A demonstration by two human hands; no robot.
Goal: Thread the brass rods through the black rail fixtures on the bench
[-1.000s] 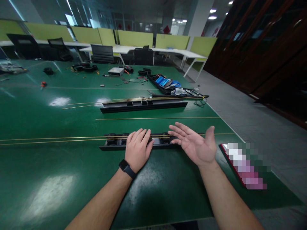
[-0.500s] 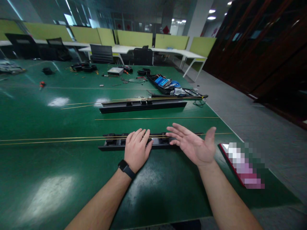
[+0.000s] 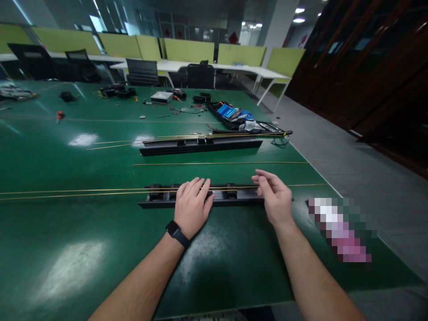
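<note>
My left hand, with a dark watch on its wrist, lies over the middle of a long black channel. Its fingers are stretched out across thin brass-coloured rods that run along the channel and far out to the left. Under the palm, part of the channel is hidden. My right hand is at the channel's right end, thumb brought against the curled fingers beside a rod. Whether a rod is between those fingertips cannot be made out. Dark blocks sit inside the channel.
Beyond, a single rod lies on the green table. Farther back is a second black channel with rods on top. An open black case holds blue items. A blurred-out flat item lies near the right edge.
My right hand has turned from an open, palm-up spread to thumb and fingers drawn together near the rod. My left hand stays in place on the channel.
</note>
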